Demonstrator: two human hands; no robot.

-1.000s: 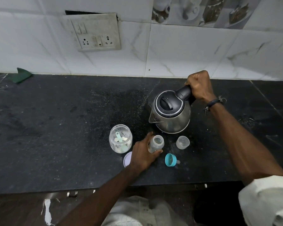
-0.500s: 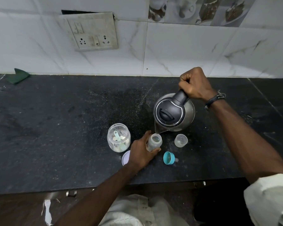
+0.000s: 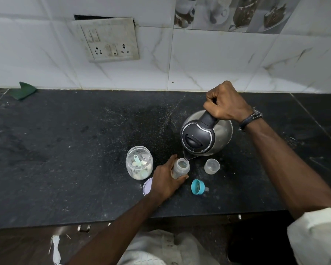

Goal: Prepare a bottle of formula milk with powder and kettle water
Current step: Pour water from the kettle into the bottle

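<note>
Bottle stands on the table, left hand fingers wrapped around it; right hand fingers clenched on the tilted kettle, spout over its mouth.

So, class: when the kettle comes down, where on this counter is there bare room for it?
The wide dark stretch of counter left of the powder jar, reaching toward the green cloth, is bare. Behind the kettle along the wall is free too. Around the bottle, clear cap and teal teat ring it's crowded.

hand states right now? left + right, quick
Left hand: closed around the baby bottle, steadying it.
Right hand: closed on the kettle handle, spout tipped over the bottle.
</note>
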